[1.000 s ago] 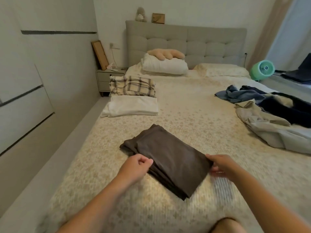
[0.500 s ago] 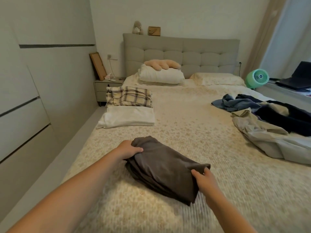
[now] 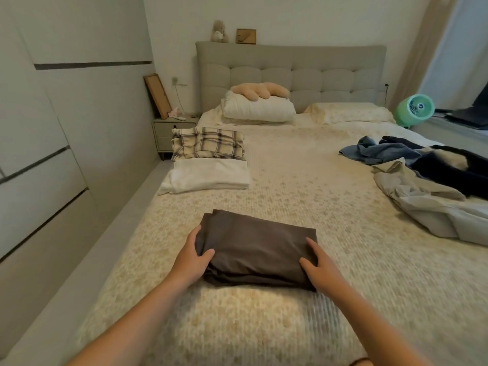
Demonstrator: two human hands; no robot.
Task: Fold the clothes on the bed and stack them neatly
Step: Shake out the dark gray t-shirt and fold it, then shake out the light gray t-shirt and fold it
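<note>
Folded brown garment [image 3: 257, 247] lay flat on the bed [image 3: 303, 186], near its foot edge and toward the left side. The left hand [image 3: 192, 256] gripped the garment's left end, thumb curled over the top and fingers tucked against the side. The right hand [image 3: 318, 265] rested on the right end with fingers spread and fairly straight, pressing the cloth down. Further up along the left edge sat a folded white garment [image 3: 208, 175], and just beyond it a folded plaid garment [image 3: 208, 143]. A loose heap of unfolded clothes [image 3: 427, 178] sprawled along the right edge.
</note>
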